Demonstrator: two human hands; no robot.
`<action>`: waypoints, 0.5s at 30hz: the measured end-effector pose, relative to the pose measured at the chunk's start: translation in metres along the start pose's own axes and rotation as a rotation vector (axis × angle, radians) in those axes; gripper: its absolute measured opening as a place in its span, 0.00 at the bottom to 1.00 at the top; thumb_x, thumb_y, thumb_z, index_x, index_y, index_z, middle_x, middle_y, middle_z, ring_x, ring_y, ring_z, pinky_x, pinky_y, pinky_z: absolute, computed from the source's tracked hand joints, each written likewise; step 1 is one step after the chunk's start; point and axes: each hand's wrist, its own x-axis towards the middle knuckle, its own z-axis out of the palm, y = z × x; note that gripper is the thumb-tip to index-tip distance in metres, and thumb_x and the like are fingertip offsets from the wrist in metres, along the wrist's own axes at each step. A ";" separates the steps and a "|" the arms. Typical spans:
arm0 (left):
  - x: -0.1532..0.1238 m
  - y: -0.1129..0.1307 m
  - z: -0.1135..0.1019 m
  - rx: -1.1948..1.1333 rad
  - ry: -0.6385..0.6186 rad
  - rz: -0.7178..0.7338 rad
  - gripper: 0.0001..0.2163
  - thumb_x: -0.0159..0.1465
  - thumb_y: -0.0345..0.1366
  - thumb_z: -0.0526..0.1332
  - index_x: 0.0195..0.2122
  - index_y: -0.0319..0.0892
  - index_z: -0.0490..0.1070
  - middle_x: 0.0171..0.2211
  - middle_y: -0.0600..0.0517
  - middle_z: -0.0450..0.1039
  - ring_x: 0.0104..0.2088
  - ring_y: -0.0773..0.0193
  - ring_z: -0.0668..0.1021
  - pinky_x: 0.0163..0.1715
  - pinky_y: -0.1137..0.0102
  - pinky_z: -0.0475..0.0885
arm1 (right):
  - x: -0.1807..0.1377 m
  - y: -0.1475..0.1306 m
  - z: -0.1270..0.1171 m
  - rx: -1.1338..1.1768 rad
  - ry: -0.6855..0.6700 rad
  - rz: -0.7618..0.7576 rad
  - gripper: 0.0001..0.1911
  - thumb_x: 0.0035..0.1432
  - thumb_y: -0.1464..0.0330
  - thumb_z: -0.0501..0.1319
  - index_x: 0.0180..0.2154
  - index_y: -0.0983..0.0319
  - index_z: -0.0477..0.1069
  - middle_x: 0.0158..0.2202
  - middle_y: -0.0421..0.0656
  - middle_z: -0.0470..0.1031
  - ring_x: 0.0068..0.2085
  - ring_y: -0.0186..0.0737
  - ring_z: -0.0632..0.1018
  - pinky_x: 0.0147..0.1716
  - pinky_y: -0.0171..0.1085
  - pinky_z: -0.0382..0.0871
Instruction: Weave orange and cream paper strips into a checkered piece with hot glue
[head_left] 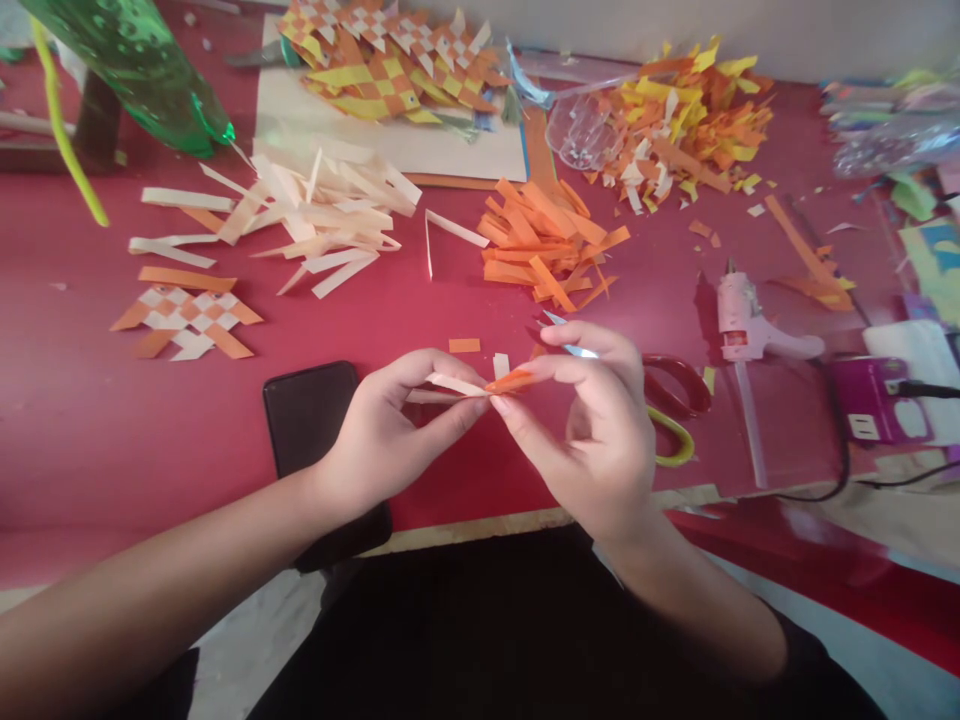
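Observation:
My left hand (405, 420) pinches a folded cream paper strip (456, 384) between thumb and fingers. Opposite it, my right hand (600, 410) pinches a folded orange paper strip (513, 380), and the two strips meet between my fingertips. Just behind the right fingers lie scissors (681, 440), their blades partly hidden and their handles red and yellow-green. Small cut pieces, one orange (464, 345) and one cream (501, 364), rest on the table beyond my hands. A woven orange and white paper fish (191, 318) lies to the left.
Loose cream strips (337, 200) and orange strips (547, 240) lie in piles ahead. Woven pieces (390, 60) sit at the back, beside paper scraps (690, 120). A glue gun (739, 310) stands right, near a purple power adapter (874, 400). A black phone (311, 415) is under my left wrist.

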 end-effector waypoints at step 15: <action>0.018 -0.007 -0.004 -0.575 0.420 -0.168 0.03 0.62 0.30 0.64 0.31 0.42 0.75 0.33 0.55 0.77 0.38 0.68 0.79 0.45 0.69 0.75 | 0.008 0.032 0.004 -0.262 -0.390 -0.049 0.11 0.62 0.73 0.61 0.46 0.62 0.75 0.44 0.49 0.75 0.45 0.45 0.78 0.46 0.46 0.76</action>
